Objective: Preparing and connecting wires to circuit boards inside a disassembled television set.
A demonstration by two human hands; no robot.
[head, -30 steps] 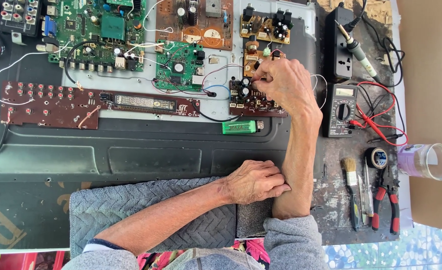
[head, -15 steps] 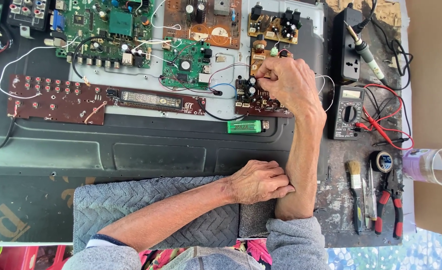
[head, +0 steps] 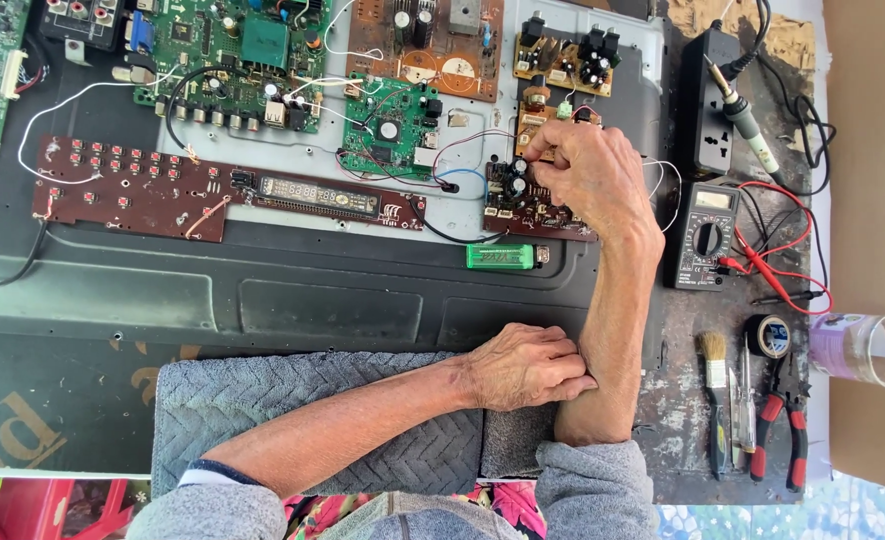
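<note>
Screens first: there's a long narrow dark display strip [head: 318, 194] sitting on the brown button board [head: 133, 188], and a small grey rectangular screen at the top of the black multimeter [head: 701, 236] off to the right. Only label-ish thing I can spot is the green lighter [head: 503, 256] with its printed wrap, lying just below the small brown board.

View: one head camera, worn by the person.
Facing: steeply down onto the bench [head: 683, 430], nearly overhead.
Nearness: close; both forearms enter from the bottom edge.
Centre: right hand [head: 588, 180] on a circuit board [head: 538, 205].
Edges: pliers [head: 778, 425] at right.
Shared: no second view.
</note>
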